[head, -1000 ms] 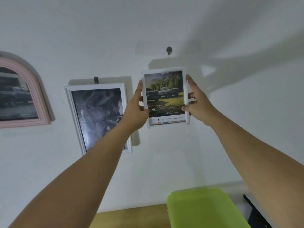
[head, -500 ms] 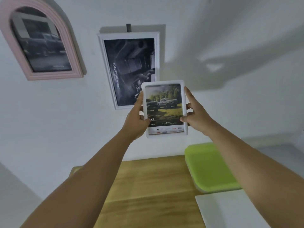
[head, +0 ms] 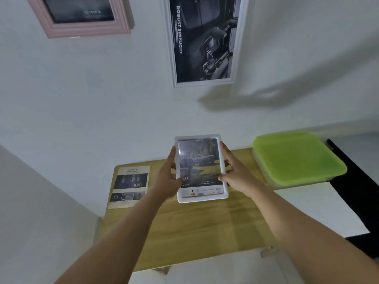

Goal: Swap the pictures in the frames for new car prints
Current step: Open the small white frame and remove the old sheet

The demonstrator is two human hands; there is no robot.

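Observation:
Both my hands hold a small white picture frame (head: 202, 196) with a print of pickup trucks in a field, just above the wooden table (head: 205, 226). My left hand (head: 169, 178) grips its left edge and my right hand (head: 235, 174) grips its right edge. A loose car print (head: 129, 186) lies flat on the table's left end. On the wall hang a tall white frame (head: 205, 41) with a dark car-interior picture and a pink frame (head: 82, 15) with a dark car picture.
A lime-green lidded box (head: 295, 157) sits on the table's right end. A white sheet (head: 320, 212) lies in front of it, with a dark object (head: 356, 191) further right. The white wall stands directly behind the table.
My hands have brought the small white frame down from the wall hook to just above the table. The view has tilted down, showing the table and the loose print.

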